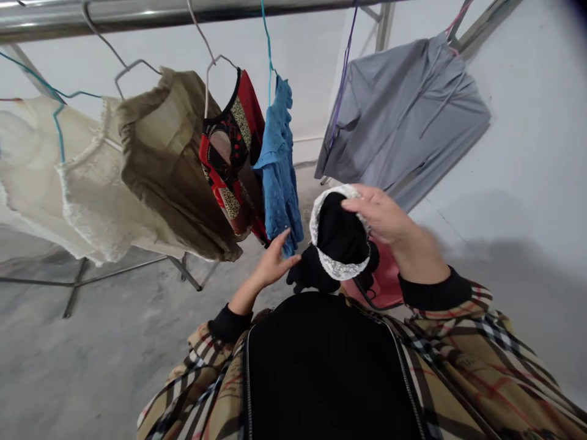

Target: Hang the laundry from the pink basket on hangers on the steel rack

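Note:
My right hand [383, 214] is closed on the edge of a black garment with a white lace collar [342, 269]. Its ring-shaped neck opening faces up toward me, and the black cloth [316, 272] hangs below it. My left hand [274, 264] is open, thumb and fingers apart, just left of the garment and holding nothing. Behind the left fingertips hangs a blue ruffled garment [279, 162]; whether they touch it I cannot tell.
A metal rail [151, 18] crosses the top. From it hang a red and black patterned top [233, 159], an olive-brown garment [169, 146], cream lace clothes [87, 189] and a grey drawstring garment [398, 116]. A pink plastic object [387, 278] stands below my right hand. Metal rack legs [76, 284] rest on the floor.

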Available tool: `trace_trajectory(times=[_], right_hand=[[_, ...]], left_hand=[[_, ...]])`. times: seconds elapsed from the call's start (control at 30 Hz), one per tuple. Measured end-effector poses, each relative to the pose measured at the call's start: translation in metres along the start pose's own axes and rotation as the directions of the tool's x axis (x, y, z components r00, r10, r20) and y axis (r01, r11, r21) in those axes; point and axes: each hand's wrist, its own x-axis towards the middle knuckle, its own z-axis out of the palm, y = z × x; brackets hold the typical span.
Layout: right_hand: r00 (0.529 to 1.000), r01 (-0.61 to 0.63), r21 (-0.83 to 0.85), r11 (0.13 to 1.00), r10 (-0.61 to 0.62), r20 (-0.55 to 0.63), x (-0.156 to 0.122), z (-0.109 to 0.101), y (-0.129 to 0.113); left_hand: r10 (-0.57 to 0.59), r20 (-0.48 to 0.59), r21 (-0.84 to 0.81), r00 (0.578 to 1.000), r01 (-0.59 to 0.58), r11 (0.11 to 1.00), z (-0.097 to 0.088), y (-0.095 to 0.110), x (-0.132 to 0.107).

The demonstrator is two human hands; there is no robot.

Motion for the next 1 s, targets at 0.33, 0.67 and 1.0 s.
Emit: trace_trajectory(times=[0.33, 0.67, 1.0], right_hand=[[0.961, 0.148, -0.478, 0.866, -0.013, 0.275, 0.006, -0.001, 0.013], [0.921, -0.095, -0.633, 0.768, -0.174, -0.349, -0.047, -0.01, 0.137], [0.944, -0.047, -0.541, 0.84, -0.14, -0.3, -0.021, 0.012, 0.188]], left_hand=[[-0.007, 0.177, -0.301, 0.984, 0.06, 0.952, 0.036, 0.072, 0.017], [-0.367, -0.192, -0.739, 0.91, 0.112, 0.664, 0.046, 0.083, 0.015], [-0.362, -0.003, -0.696, 0.932, 0.258, 0.67, 0.047, 0.092, 0.001]])
